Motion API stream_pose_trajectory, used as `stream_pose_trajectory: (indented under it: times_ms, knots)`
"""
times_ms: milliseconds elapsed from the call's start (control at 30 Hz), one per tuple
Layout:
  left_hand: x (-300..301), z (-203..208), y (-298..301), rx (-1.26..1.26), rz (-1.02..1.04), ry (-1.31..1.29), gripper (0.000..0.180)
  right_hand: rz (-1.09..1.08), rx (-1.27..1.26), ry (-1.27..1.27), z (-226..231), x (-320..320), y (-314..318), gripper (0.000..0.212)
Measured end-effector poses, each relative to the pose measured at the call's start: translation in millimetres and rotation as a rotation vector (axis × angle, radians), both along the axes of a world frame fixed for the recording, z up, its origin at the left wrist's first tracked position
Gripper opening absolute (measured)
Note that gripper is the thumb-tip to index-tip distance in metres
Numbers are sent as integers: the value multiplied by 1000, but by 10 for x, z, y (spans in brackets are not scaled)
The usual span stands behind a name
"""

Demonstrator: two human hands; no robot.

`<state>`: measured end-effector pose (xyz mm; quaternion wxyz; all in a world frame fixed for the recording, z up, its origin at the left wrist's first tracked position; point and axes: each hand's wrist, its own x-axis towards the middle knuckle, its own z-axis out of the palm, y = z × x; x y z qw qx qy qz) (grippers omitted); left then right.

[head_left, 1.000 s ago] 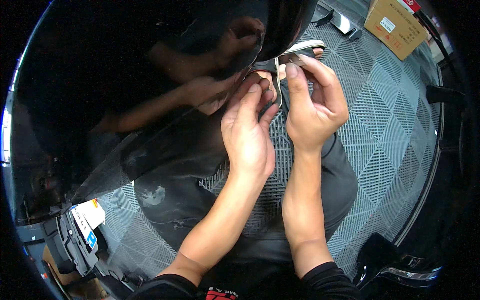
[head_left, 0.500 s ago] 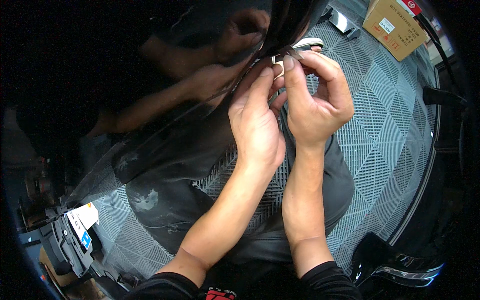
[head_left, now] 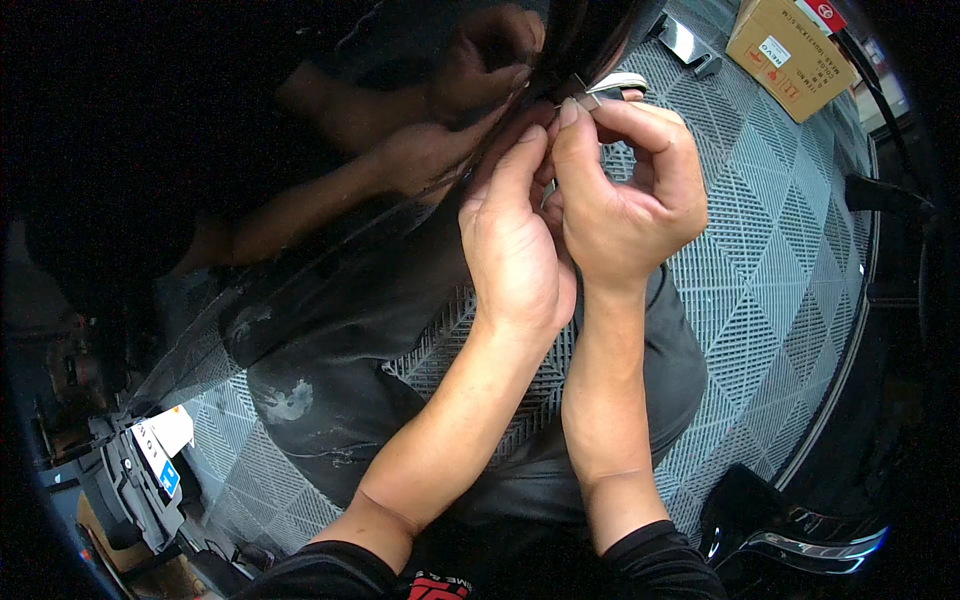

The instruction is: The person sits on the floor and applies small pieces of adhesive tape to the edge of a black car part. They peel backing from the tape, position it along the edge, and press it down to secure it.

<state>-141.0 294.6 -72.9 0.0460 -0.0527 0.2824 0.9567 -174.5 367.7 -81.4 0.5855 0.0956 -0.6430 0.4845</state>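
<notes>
A glossy black panel point(head_left: 300, 130), like part of a car body, fills the upper left and mirrors my hands. Along its lower edge, my left hand point(head_left: 512, 235) is closed, thumb up near the rim and fingers curled out of sight. What those fingers hold is hidden. Just right of it, my right hand point(head_left: 630, 195) pinches a small dark strip point(head_left: 588, 101) between thumb and forefinger. That strip is shiny and angular, and sits close to the panel's edge. Both hands are almost touching.
Grey slatted floor tiles point(head_left: 770, 250) lie beneath my bent, dark-trousered legs. A cardboard box point(head_left: 790, 60) stands at the far right, with a dark bracket-like part point(head_left: 685, 48) beside it. Nearby at lower right is a black part with shiny trim point(head_left: 810, 540). White cards point(head_left: 165, 440) lie lower left.
My right hand has shifted slightly left, nearer the panel and my left hand. A pale piece seen between the fingers earlier is now hidden. The dark strip has tilted.
</notes>
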Motion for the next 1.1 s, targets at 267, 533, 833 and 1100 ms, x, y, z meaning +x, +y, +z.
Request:
stream_pose_trajectory:
  times_ms: [267,533,833,1100]
  knots:
    - [29,109,40,-1,52,-15,31,29,54,-53,-7,61,8,19]
    - [45,130,22,-2,46,23,35,25,41,-43,16,42,-22,19]
    - [50,151,-1,12,47,32,36,35,-48,-16,66,0,1,17]
    - [57,150,17,60,11,4,37,28,20,-32,123,22,51,16]
